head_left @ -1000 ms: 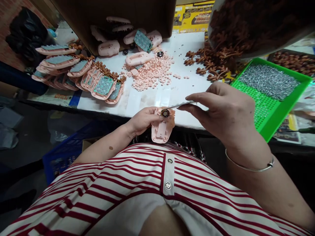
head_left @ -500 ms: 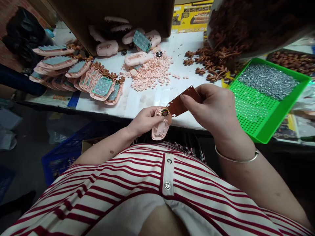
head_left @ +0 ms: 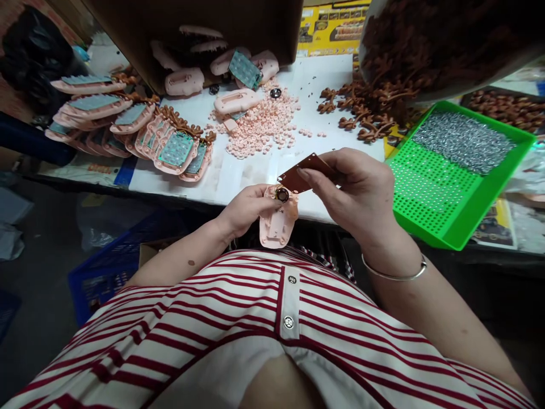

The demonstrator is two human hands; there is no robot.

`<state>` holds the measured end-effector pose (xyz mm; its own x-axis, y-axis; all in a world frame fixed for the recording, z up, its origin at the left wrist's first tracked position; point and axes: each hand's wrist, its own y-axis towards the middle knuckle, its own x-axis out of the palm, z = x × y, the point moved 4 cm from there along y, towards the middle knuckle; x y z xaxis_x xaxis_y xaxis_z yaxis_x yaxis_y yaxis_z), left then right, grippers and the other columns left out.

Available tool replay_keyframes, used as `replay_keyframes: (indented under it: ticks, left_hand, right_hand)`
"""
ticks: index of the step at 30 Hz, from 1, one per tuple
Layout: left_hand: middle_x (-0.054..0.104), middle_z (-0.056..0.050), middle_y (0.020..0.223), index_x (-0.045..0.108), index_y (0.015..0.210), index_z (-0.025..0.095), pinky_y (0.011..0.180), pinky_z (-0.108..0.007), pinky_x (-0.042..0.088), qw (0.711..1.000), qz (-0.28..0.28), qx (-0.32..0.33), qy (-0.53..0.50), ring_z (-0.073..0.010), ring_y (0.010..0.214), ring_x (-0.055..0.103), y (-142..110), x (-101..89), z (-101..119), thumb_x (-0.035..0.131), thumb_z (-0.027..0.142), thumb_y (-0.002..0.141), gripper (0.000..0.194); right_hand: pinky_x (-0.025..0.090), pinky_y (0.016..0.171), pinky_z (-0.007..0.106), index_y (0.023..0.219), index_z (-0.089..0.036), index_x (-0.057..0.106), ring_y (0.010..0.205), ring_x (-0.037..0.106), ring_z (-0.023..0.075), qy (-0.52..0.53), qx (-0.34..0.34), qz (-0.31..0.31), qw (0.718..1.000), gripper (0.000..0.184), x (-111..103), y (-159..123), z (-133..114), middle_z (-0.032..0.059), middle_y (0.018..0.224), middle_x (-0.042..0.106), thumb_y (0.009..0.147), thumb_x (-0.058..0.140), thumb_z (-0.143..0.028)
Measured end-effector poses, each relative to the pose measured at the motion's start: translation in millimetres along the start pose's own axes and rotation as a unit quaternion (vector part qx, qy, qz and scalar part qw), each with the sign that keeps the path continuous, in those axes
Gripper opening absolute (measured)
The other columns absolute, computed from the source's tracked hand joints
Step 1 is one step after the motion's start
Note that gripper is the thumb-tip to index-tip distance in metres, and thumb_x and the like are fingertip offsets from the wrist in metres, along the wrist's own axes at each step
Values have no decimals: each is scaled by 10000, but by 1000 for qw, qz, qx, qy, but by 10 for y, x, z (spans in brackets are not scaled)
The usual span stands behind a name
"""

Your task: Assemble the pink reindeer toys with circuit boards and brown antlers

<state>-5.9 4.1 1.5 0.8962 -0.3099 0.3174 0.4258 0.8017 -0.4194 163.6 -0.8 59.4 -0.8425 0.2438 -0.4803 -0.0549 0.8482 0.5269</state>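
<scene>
My left hand grips a pink plastic shell at the table's near edge, its open side up, with a small round speaker seated near its top. My right hand pinches a brown circuit board by its right end and holds it tilted just above the shell's top. Short wires seem to join board and speaker.
Pink shells fitted with green boards lie stacked at left. A heap of small pink buttons is on the white table. Brown rubber parts lie at the back right. A green tray holds silver screws. A cardboard box is behind.
The board went from edge-on to tilted with its brown face showing, then came down and left, closer over the shell. My left hand turned the shell slightly.
</scene>
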Motion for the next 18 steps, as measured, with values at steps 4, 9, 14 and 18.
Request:
replay_keyframes:
  ticks: [4,9,14,18]
  left_hand:
    - [737,-34,780,737,802,123,705,-277,498,1000,-8,-16,-24,-152,689,655,-16,3,3,865,294,594,298]
    - [737,-23,772,740,808,133,705,-272,501,999,-12,-20,-27,-148,686,656,-23,5,-3,854,272,614,265]
    - [740,-25,782,738,815,134,736,-260,490,1000,7,6,-20,-145,722,656,1,-48,6,786,261,661,205]
    - [769,-53,873,755,914,128,760,-261,501,1000,9,12,-18,-192,848,701,3,-55,31,807,285,656,306]
  right_hand:
    - [518,629,311,925,-204,742,709,632,168,-30,-32,-13,999,95,-27,-58,-61,39,795,709,930,652,-234]
    - [510,610,273,998,-216,719,721,625,151,-78,-111,-20,991,111,-17,-196,-134,38,829,684,940,634,-174]
    - [521,656,282,1112,-168,667,786,620,169,-157,-272,-17,949,204,99,-426,-203,88,925,697,928,610,-100]
    - [546,708,330,1102,-120,658,783,605,191,-202,-350,-44,914,183,200,-546,-248,103,883,702,956,549,-97]
